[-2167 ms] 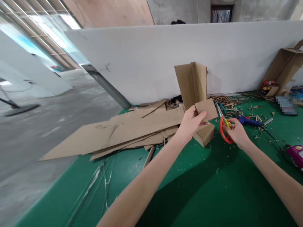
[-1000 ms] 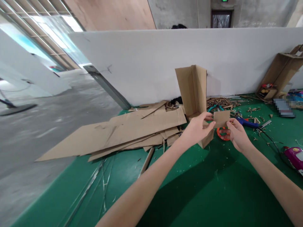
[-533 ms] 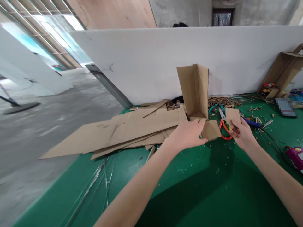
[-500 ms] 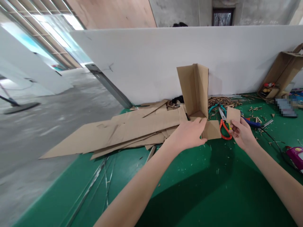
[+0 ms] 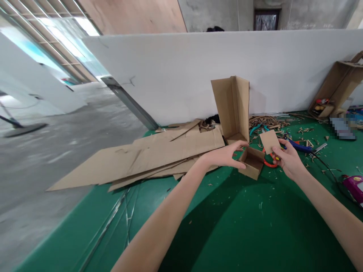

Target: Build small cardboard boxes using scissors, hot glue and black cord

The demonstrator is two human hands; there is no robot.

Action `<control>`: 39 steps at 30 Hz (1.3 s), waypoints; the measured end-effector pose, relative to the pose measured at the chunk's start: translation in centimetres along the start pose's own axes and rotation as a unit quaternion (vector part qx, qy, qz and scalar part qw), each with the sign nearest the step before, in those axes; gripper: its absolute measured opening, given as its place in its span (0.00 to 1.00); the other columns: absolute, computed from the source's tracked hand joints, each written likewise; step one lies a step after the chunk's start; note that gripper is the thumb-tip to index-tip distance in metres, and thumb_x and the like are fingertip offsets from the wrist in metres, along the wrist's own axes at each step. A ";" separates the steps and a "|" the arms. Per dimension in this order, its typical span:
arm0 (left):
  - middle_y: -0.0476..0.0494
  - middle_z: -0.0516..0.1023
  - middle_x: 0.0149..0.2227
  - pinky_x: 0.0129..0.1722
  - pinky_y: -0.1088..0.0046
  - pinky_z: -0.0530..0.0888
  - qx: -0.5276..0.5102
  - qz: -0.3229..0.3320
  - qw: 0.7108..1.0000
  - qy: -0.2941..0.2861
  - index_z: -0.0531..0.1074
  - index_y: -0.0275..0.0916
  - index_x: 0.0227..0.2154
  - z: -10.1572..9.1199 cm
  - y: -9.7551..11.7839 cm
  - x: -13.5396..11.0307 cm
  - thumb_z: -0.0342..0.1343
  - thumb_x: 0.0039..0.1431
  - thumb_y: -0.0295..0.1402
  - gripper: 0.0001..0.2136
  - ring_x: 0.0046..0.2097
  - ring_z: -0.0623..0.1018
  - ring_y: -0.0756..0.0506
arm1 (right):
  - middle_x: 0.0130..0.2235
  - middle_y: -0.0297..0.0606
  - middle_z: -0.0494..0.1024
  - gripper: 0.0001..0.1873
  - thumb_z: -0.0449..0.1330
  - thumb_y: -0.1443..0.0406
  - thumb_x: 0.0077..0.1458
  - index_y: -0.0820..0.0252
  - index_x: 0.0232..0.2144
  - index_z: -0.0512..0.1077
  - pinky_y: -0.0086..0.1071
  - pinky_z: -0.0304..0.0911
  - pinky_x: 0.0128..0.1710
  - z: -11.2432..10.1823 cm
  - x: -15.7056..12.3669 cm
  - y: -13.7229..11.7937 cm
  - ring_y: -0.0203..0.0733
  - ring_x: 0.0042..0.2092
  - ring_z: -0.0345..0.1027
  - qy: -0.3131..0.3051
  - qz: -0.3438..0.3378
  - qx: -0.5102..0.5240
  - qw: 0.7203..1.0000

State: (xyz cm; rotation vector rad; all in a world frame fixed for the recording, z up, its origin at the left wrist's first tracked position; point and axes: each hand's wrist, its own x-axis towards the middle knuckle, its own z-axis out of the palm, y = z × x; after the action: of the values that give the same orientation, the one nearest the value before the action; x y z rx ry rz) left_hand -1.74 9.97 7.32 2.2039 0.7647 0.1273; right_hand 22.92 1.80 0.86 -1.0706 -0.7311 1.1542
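Note:
My left hand (image 5: 227,156) grips the near-left side of a small open cardboard box (image 5: 252,162) that sits on the green table (image 5: 227,226). The box's hollow inside faces up. My right hand (image 5: 286,160) pinches a small square cardboard piece (image 5: 269,141), held tilted just above and to the right of the box. Orange-handled scissors (image 5: 268,160) lie on the table behind the box, partly hidden by it and by my right hand.
A tall folded cardboard piece (image 5: 232,107) stands against the white partition (image 5: 181,71). Flat cardboard sheets (image 5: 147,156) lie to the left. Cardboard scraps (image 5: 266,121), a blue glue gun (image 5: 299,146), a pink object (image 5: 353,185) and an open carton (image 5: 338,85) are to the right.
The square piece passed from my left hand to my right, and the scissors were laid down. My left hand has turned the small box so that its open side faces up.

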 end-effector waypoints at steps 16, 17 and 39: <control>0.33 0.62 0.64 0.61 0.51 0.67 0.210 0.114 0.947 0.215 0.58 0.43 0.60 0.2 1.5 -0.2 0.64 0.53 0.44 0.34 0.64 0.65 0.33 | 0.29 0.28 0.71 0.23 0.73 0.57 0.44 0.53 0.43 0.74 0.28 0.60 0.22 0.0 -1.0 -0.6 0.31 0.25 0.60 -0.064 -0.030 0.004 0.998; 0.34 0.62 0.64 0.61 0.51 0.66 0.227 0.113 0.942 0.223 0.57 0.43 0.61 0.2 1.6 -0.3 0.63 0.54 0.44 0.34 0.64 0.65 0.33 | 0.29 0.28 0.71 0.22 0.72 0.57 0.44 0.53 0.42 0.74 0.28 0.60 0.23 0.0 -1.0 -0.6 0.31 0.25 0.60 -0.062 -0.039 -0.002 0.997; 0.33 0.67 0.62 0.59 0.50 0.68 0.301 0.121 0.926 0.194 0.57 0.42 0.60 1.7 2.3 0.5 0.66 0.52 0.47 0.37 0.63 0.67 0.33 | 0.35 0.34 0.76 0.26 0.71 0.52 0.42 0.56 0.43 0.76 0.29 0.60 0.25 0.5 -1.4 -0.8 0.36 0.30 0.65 -0.094 -0.022 -0.097 0.991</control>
State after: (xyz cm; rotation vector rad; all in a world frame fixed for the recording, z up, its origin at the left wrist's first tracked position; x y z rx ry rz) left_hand 0.32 7.94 7.70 2.9110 0.8147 0.5269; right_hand 22.42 0.59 1.90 -1.1100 -1.0284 1.1734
